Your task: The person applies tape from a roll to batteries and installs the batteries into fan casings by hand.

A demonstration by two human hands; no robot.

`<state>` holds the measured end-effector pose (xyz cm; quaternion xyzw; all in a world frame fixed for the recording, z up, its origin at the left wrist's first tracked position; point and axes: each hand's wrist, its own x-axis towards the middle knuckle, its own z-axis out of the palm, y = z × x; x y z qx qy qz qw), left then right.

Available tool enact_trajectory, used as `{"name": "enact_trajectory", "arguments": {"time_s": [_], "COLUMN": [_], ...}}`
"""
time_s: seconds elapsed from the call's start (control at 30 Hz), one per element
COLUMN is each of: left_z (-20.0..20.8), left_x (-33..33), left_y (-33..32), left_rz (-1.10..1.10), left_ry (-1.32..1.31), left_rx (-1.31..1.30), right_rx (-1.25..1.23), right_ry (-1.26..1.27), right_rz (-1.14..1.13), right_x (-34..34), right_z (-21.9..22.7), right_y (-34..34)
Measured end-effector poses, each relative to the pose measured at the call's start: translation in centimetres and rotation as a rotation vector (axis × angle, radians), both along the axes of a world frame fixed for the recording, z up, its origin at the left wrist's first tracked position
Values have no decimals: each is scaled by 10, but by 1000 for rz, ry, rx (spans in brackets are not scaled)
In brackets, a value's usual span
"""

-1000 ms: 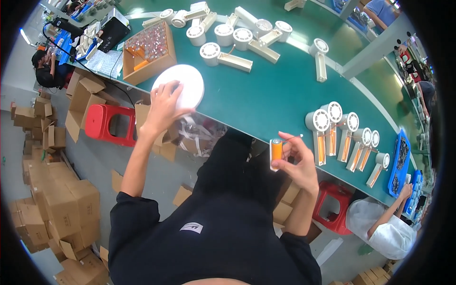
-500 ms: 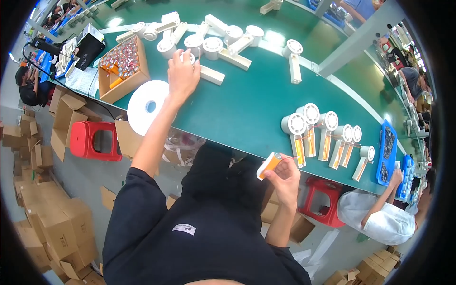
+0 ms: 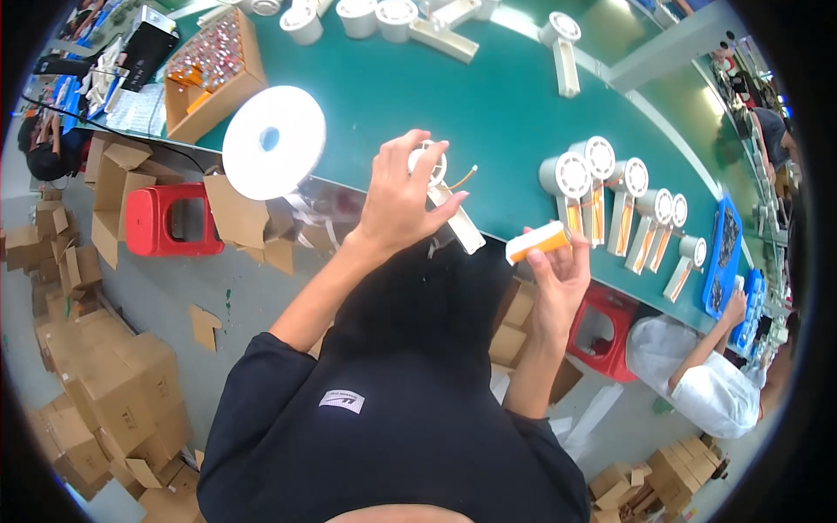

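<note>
Near the front edge of the green table, my left hand point(image 3: 397, 196) has its fingers around the round head of a white plastic fan housing point(image 3: 459, 228). The housing's open trough handle points toward me, and a short orange wire point(image 3: 464, 179) sticks out beside the head. To the right, my right hand point(image 3: 560, 281) pinches an orange cylindrical battery point(image 3: 551, 241) with a white strip along its side, held by the table's edge. Beyond it stand several white fan housings point(image 3: 571, 177) with orange batteries in their handles.
A large white tape roll point(image 3: 296, 131) lies at the left edge, beside a cardboard box point(image 3: 253, 74) of metal-topped parts. More white housings point(image 3: 397, 19) line the far side. At right are a blue tray point(image 3: 725, 253) and a co-worker's white sleeve point(image 3: 715, 397). Red stools point(image 3: 157, 222) stand below.
My left hand has brought a white fan housing from the far row toward me. My right hand has turned the battery flatter. The view has shifted.
</note>
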<state>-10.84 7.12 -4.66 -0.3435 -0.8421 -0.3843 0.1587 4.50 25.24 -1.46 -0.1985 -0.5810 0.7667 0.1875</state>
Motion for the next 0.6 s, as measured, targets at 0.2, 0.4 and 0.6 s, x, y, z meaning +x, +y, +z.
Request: {"name": "enact_trajectory", "arguments": {"time_s": [0.2, 0.4, 0.6], "left_z": [-5, -2, -2], "left_x": [4, 8, 12], "left_y": [11, 3, 7], "left_rz": [8, -42, -36], "left_ry": [19, -46, -29], "left_rx": [-5, 23, 24], "right_rx": [30, 162, 583], "right_ry": [-12, 7, -22], "right_rz": [-1, -32, 2], "right_x": [-1, 0, -10], "right_z": [-1, -5, -17], "right_y": [-7, -15, -21]}}
